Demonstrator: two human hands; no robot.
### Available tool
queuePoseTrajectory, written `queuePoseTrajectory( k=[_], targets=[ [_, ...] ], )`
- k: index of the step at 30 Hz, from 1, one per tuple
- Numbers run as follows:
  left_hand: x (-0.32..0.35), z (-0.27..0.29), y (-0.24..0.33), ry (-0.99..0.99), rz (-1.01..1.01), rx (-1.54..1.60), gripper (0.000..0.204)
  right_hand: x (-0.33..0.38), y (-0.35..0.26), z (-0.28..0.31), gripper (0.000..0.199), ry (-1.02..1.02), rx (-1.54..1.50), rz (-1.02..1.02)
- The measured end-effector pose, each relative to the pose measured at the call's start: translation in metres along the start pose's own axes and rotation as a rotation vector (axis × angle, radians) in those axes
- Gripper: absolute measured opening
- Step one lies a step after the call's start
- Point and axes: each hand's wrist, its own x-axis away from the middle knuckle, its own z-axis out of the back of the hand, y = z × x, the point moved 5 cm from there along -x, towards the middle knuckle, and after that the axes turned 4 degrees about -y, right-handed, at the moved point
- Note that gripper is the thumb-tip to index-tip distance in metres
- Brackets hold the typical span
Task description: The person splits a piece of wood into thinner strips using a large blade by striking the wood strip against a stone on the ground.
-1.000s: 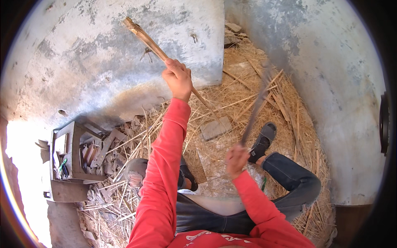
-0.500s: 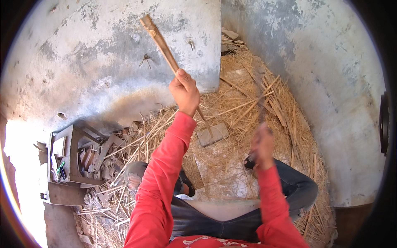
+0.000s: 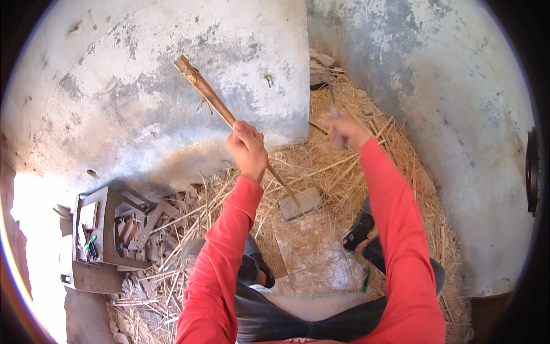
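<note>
My left hand (image 3: 247,150) grips a long split wooden stick (image 3: 205,92) near its middle. The stick leans up to the left, and its lower end rests on a flat grey stone block (image 3: 302,203) lying in the straw. My right hand (image 3: 347,132) is raised to the right of the stick, shut on the handle of a thin dark blade (image 3: 332,96). The blade points up and is blurred. Both arms wear red sleeves.
Dry straw (image 3: 321,166) covers the floor between two rough plastered walls (image 3: 137,86). An open wooden box (image 3: 102,241) of tools and scraps sits at the left. My sandalled foot (image 3: 358,230) rests right of the stone, with a small green object (image 3: 365,280) near my knee.
My right hand has swung the blade up from near my knee to head height beside the stick. My left hand and the stick shifted slightly, with the stick leaning further left.
</note>
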Motion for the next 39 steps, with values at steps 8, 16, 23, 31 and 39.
queuePoseTrajectory(
  k=[8,16,23,31,39],
  targets=[
    [0.001,-0.01,-0.006,-0.08,0.047,0.096,0.054,0.184,0.165,-0.086,0.027,0.396,-0.73,-0.061],
    [0.008,-0.055,-0.008,-0.183,0.06,0.127,0.054,0.308,0.256,-0.205,0.022,0.02,-0.784,-0.609],
    [0.009,-0.054,-0.007,-0.173,0.007,0.04,0.058,0.259,0.087,-0.147,0.031,0.243,-0.937,0.019],
    [0.006,-0.054,-0.01,-0.141,0.003,0.039,0.059,0.269,0.261,-0.229,0.024,0.116,-0.842,-0.378],
    [-0.007,-0.016,-0.011,-0.072,-0.004,-0.021,0.059,0.246,0.151,-0.178,0.024,0.068,-0.774,-0.182]
  ],
)
